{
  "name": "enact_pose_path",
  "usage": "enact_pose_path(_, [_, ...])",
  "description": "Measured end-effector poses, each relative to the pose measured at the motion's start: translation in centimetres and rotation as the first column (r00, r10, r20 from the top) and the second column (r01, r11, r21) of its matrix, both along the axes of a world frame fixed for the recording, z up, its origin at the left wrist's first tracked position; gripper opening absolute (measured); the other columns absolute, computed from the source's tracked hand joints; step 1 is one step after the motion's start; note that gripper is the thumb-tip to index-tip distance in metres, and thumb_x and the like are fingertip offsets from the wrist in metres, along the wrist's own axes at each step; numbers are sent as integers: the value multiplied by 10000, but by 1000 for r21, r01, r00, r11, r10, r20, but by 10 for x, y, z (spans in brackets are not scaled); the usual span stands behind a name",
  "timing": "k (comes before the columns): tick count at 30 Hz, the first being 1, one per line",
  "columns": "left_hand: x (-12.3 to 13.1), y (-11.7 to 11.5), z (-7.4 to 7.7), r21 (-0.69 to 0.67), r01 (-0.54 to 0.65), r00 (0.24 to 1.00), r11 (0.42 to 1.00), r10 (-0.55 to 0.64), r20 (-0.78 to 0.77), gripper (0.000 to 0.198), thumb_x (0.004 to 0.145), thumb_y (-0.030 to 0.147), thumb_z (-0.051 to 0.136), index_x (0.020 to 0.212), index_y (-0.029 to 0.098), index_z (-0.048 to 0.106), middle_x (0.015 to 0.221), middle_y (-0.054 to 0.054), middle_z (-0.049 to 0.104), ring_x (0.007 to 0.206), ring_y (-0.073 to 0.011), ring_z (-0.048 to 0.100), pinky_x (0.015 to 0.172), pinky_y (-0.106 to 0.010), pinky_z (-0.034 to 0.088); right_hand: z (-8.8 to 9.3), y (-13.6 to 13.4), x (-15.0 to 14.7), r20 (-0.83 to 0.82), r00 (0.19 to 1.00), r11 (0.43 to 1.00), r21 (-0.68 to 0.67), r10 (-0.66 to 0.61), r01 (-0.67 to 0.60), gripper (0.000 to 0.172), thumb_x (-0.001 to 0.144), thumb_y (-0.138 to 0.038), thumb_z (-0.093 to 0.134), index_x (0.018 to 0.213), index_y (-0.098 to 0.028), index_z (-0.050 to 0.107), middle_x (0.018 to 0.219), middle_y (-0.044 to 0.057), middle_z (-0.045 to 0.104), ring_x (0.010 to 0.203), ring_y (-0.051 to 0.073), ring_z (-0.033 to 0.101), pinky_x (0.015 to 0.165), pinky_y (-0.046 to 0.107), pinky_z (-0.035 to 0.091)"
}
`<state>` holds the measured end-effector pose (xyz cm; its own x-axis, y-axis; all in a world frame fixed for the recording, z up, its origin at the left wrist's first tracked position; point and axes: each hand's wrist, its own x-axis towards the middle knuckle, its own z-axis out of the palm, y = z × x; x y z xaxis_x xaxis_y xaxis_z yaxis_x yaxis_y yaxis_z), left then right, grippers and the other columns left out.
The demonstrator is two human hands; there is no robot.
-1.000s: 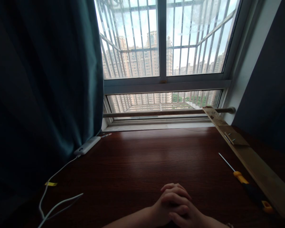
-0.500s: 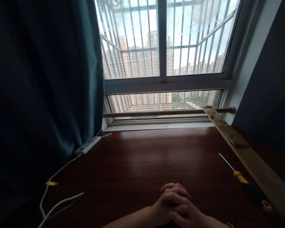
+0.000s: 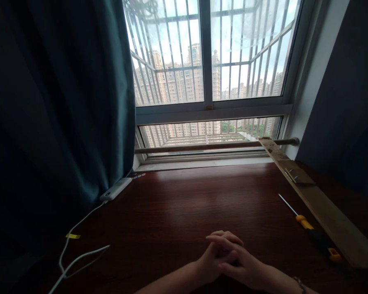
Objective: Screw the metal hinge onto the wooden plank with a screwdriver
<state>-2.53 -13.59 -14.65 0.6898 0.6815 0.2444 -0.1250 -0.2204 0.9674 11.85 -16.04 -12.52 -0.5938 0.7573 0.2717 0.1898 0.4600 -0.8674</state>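
Note:
My left hand [image 3: 207,263] and my right hand [image 3: 246,267] rest clasped together at the lower middle, above the dark reddish wooden tabletop [image 3: 184,196]. Their fingers are interlaced, and no object shows between them. To the right lies a screwdriver [image 3: 305,222] with a yellow and black handle, its thin shaft pointing away to the upper left. Beyond it, a long wooden board [image 3: 328,216] slants from the right edge up to the window bar. A small wood piece [image 3: 299,174] with metal screws or nails on it sits on this board.
At the left, a white device [image 3: 116,189] lies by the blue curtain [image 3: 110,102]. A white cable [image 3: 63,253] with a yellow tag [image 3: 72,236] loops towards me. A horizontal bar [image 3: 202,146] crosses the window at the back; a wall [image 3: 340,102] bounds the right side.
My hands stay clasped, but the interlaced fingers look straighter and looser. The camera view has shifted slightly, moving the board and screwdriver a little left in the picture.

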Motion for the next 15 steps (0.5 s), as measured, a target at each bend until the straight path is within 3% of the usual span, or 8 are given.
enact_pose_path(3, [-3, -6, 5, 74, 14, 1000, 997, -14, -1, 417, 838, 407, 459, 1182, 172, 481, 1124, -135, 480, 1066, -251, 474, 910, -393, 391, 20, -1, 9, 178, 981, 996, 29, 75, -82, 716, 776, -315, 617, 1387, -285, 244, 1401, 79, 300, 1274, 242, 286, 1008, 367, 322])
enact_pose_path(5, [-5, -9, 13, 247, 47, 997, 968, -32, -67, 520, 852, 360, 438, 1329, 202, 302, 1288, -161, 379, 1179, -271, 399, 964, -417, 350, 36, -5, 13, 255, 961, 981, 126, 111, -147, 757, 758, -314, 634, 1395, -278, 226, 1420, 86, 278, 1269, 255, 305, 996, 365, 342])
enact_pose_path(7, [-5, -11, 23, 472, 122, 988, 873, -61, -142, 706, 821, 325, 490, 1399, 236, 95, 1408, -161, 238, 1274, -299, 284, 1008, -437, 298, 48, -12, 18, 280, 952, 953, 236, 119, -188, 753, 767, -301, 626, 1399, -262, 219, 1388, 92, 344, 1224, 243, 384, 969, 334, 376])
enact_pose_path(9, [-4, -12, 36, 619, 203, 970, 759, -70, -233, 801, 792, 280, 520, 1409, 242, 9, 1454, -151, 160, 1310, -314, 215, 1025, -439, 276, 55, -16, 29, 279, 958, 930, 332, 62, -157, 748, 785, -307, 613, 1406, -245, 201, 1327, 96, 435, 1149, 228, 473, 934, 309, 403])
enact_pose_path(11, [-2, -13, 47, 654, 261, 934, 710, -15, -357, 724, 807, 225, 476, 1410, 257, 76, 1461, -130, 176, 1288, -305, 279, 1012, -422, 303, 56, -16, 53, 256, 962, 923, 384, -98, -9, 710, 797, -339, 601, 1397, -227, 238, 1222, 96, 539, 994, 212, 581, 846, 285, 455])
enact_pose_path(13, [1, -14, 55, 640, 276, 891, 717, 60, -451, 591, 823, 193, 439, 1374, 284, 248, 1443, -101, 252, 1215, -280, 404, 981, -390, 349, 52, -12, 90, 193, 908, 871, 411, -372, 269, 532, 819, -377, 559, 1304, -205, 423, 967, 63, 665, 761, 186, 637, 724, 265, 483])
enact_pose_path(14, [3, -13, 56, 628, 267, 879, 731, 82, -470, 537, 823, 195, 446, 1339, 290, 330, 1417, -89, 315, 1178, -267, 449, 967, -371, 367, 49, -8, 113, 144, 832, 789, 438, -535, 432, 378, 832, -400, 520, 1143, -193, 576, 864, 56, 681, 726, 193, 635, 712, 272, 477])
enact_pose_path(15, [6, -13, 56, 610, 249, 877, 752, 92, -472, 489, 820, 203, 460, 1298, 288, 400, 1378, -81, 383, 1149, -254, 478, 958, -351, 379, 45, -4, 139, 79, 717, 668, 444, -693, 597, 322, 841, -426, 478, 926, -178, 665, 801, 68, 679, 726, 208, 631, 709, 281, 469])
